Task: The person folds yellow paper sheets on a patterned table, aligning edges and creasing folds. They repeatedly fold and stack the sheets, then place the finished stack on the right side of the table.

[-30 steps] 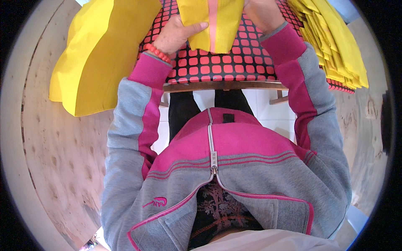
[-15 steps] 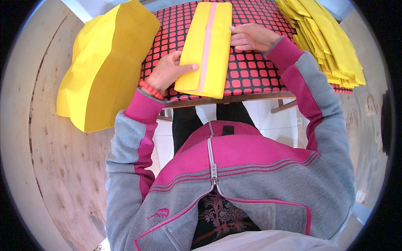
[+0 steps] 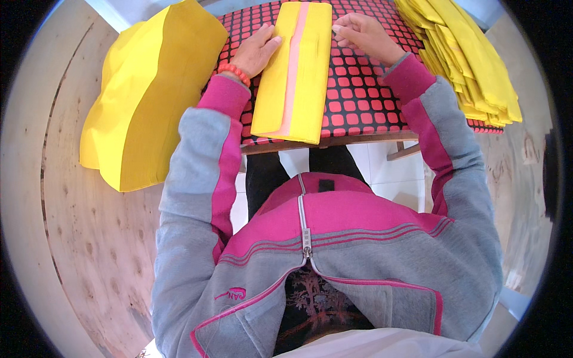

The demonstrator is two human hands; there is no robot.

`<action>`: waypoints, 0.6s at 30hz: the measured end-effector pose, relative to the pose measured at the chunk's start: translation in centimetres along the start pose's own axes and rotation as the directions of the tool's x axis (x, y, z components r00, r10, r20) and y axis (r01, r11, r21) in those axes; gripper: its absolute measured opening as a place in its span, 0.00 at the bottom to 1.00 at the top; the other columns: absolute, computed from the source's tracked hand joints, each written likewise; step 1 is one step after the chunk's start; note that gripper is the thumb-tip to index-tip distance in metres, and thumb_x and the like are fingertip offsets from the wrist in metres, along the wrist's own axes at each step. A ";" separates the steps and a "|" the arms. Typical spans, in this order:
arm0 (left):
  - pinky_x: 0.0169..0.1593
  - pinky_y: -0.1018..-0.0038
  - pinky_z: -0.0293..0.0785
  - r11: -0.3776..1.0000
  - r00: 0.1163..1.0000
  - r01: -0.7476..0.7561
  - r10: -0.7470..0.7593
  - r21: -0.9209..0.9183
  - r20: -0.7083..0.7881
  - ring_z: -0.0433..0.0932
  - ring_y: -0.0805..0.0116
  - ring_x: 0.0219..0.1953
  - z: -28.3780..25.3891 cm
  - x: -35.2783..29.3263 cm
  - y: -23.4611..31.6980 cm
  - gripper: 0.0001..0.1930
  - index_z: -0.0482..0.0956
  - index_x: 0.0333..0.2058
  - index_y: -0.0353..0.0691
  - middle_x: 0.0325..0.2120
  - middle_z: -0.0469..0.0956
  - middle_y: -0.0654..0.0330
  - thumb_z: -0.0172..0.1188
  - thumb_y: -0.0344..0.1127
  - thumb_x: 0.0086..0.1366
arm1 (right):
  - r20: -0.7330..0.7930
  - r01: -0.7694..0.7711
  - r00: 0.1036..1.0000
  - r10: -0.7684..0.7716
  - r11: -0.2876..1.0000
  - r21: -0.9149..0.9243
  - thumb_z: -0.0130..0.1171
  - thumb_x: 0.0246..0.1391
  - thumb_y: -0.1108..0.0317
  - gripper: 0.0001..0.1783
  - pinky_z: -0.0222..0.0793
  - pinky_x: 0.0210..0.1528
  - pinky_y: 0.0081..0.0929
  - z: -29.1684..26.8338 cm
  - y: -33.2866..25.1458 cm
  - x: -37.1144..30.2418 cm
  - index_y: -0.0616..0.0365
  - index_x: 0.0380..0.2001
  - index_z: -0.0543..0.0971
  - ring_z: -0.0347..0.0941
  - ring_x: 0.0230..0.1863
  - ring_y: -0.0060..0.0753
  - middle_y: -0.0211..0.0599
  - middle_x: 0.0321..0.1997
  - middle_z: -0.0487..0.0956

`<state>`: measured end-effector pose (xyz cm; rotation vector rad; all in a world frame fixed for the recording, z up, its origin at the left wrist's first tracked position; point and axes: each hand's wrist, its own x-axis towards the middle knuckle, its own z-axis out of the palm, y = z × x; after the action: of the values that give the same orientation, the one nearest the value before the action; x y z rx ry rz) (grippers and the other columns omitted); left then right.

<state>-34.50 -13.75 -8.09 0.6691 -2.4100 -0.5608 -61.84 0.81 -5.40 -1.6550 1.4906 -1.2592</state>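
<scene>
A long folded yellow fabric-like piece (image 3: 313, 77) with a pink strip (image 3: 293, 65) down its length lies on the table in front of me. My left hand (image 3: 258, 51) rests at its upper left edge, thumb and fingers apart and touching the yellow material. A red beaded bracelet circles that wrist. Beside the upper right edge, my right hand (image 3: 365, 37) holds its fingers loosely bent, with nothing visible in them. Its fingertips are close to the edge; contact is hard to tell.
A large, puffed yellow piece (image 3: 143, 95) stands at the left of the table. Several flat yellow pieces are stacked (image 3: 471, 65) at the far right. The tabletop (image 3: 358, 107) has a red and black checked cover, its wooden front edge near my body.
My left hand has moved up along the left edge and its thumb no longer presses on the lower part. My right hand has shifted slightly upward, its fingers more bent.
</scene>
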 end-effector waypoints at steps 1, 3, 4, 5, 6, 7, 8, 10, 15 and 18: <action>0.69 0.68 0.61 0.997 0.997 0.072 -0.071 -0.041 0.022 0.64 0.48 0.70 0.8 0.8 -0.8 0.31 0.65 0.67 0.33 0.67 0.66 0.43 0.51 0.50 0.74 | -0.055 -0.024 0.998 0.025 1.000 0.006 0.60 0.66 0.56 0.18 0.75 0.35 0.16 0.1 0.3 0.3 0.62 0.46 0.79 0.80 0.36 0.19 0.31 0.36 0.82; 0.75 0.58 0.46 0.996 0.996 0.040 -0.033 -0.079 0.083 0.50 0.52 0.76 1.4 1.3 -2.1 0.33 0.62 0.70 0.38 0.73 0.57 0.46 0.46 0.55 0.75 | -0.132 -0.024 0.991 0.032 0.998 0.060 0.60 0.66 0.57 0.18 0.75 0.35 0.17 0.3 1.1 0.7 0.63 0.47 0.79 0.80 0.36 0.20 0.32 0.37 0.83; 0.75 0.54 0.45 0.999 0.994 0.037 -0.036 -0.005 0.101 0.49 0.53 0.77 1.6 1.1 -2.5 0.33 0.63 0.70 0.39 0.73 0.56 0.47 0.45 0.56 0.75 | -0.177 -0.051 0.983 0.046 0.998 -0.029 0.60 0.66 0.57 0.19 0.76 0.37 0.19 0.2 1.5 0.8 0.63 0.49 0.79 0.81 0.36 0.21 0.34 0.39 0.84; 0.75 0.51 0.43 0.997 0.990 0.046 -0.055 0.069 0.127 0.49 0.54 0.77 1.8 0.9 -2.6 0.34 0.63 0.70 0.40 0.74 0.55 0.48 0.44 0.57 0.76 | -0.166 -0.051 0.985 0.047 0.998 -0.022 0.60 0.66 0.57 0.19 0.76 0.37 0.20 0.0 2.0 1.0 0.64 0.48 0.79 0.81 0.37 0.22 0.34 0.39 0.84; 0.74 0.44 0.38 0.999 0.988 0.006 -0.014 0.051 0.154 0.45 0.56 0.78 1.7 0.7 -2.6 0.34 0.63 0.70 0.42 0.75 0.52 0.51 0.41 0.59 0.76 | -0.173 -0.078 0.982 0.073 0.997 -0.021 0.60 0.66 0.57 0.19 0.77 0.38 0.20 -0.1 2.6 1.2 0.64 0.48 0.79 0.82 0.37 0.22 0.35 0.39 0.84; 0.75 0.45 0.39 0.996 0.985 -0.033 0.019 0.082 0.170 0.45 0.56 0.78 1.6 0.6 -2.4 0.33 0.63 0.70 0.43 0.75 0.53 0.51 0.41 0.59 0.76 | -0.189 -0.084 0.979 0.080 0.996 -0.017 0.60 0.65 0.57 0.19 0.77 0.39 0.21 -0.2 3.2 1.4 0.64 0.48 0.80 0.82 0.37 0.23 0.35 0.39 0.85; 0.75 0.46 0.39 0.991 0.982 -0.069 0.047 0.114 0.184 0.45 0.56 0.78 1.5 0.5 -2.2 0.33 0.63 0.70 0.43 0.75 0.53 0.52 0.40 0.58 0.76 | -0.185 -0.068 0.981 0.055 0.996 -0.063 0.61 0.65 0.57 0.19 0.77 0.40 0.23 -0.3 3.8 1.8 0.63 0.47 0.80 0.82 0.38 0.24 0.36 0.39 0.85; 0.75 0.46 0.39 0.982 0.975 -0.114 0.082 0.150 0.207 0.46 0.55 0.78 1.5 0.5 -1.5 0.32 0.62 0.71 0.44 0.74 0.53 0.52 0.40 0.58 0.77 | -0.170 -0.003 0.985 -0.021 0.990 -0.141 0.61 0.64 0.58 0.18 0.78 0.41 0.26 -0.1 5.1 2.6 0.62 0.46 0.81 0.83 0.39 0.27 0.36 0.39 0.85; 0.74 0.46 0.41 0.970 0.966 -0.157 0.111 0.186 0.235 0.47 0.55 0.77 1.5 0.2 0.0 0.32 0.63 0.70 0.44 0.74 0.54 0.50 0.41 0.57 0.76 | -0.196 0.087 0.961 -0.196 0.885 -0.458 0.61 0.62 0.59 0.15 0.78 0.44 0.33 0.9 6.5 3.7 0.56 0.45 0.82 0.83 0.40 0.33 0.36 0.40 0.86; 0.74 0.46 0.43 0.935 0.961 -0.205 0.137 0.290 0.240 0.48 0.55 0.77 1.7 0.1 0.6 0.32 0.63 0.70 0.44 0.73 0.55 0.49 0.41 0.57 0.76 | -0.228 0.030 0.963 -0.142 0.899 -0.436 0.59 0.65 0.63 0.14 0.78 0.46 0.30 0.4 5.0 3.6 0.58 0.47 0.81 0.82 0.42 0.32 0.36 0.41 0.85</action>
<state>-35.84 -12.94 -8.98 0.5371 -2.7630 -0.1857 -63.83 -3.78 -9.02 -1.9080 1.9866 -1.2949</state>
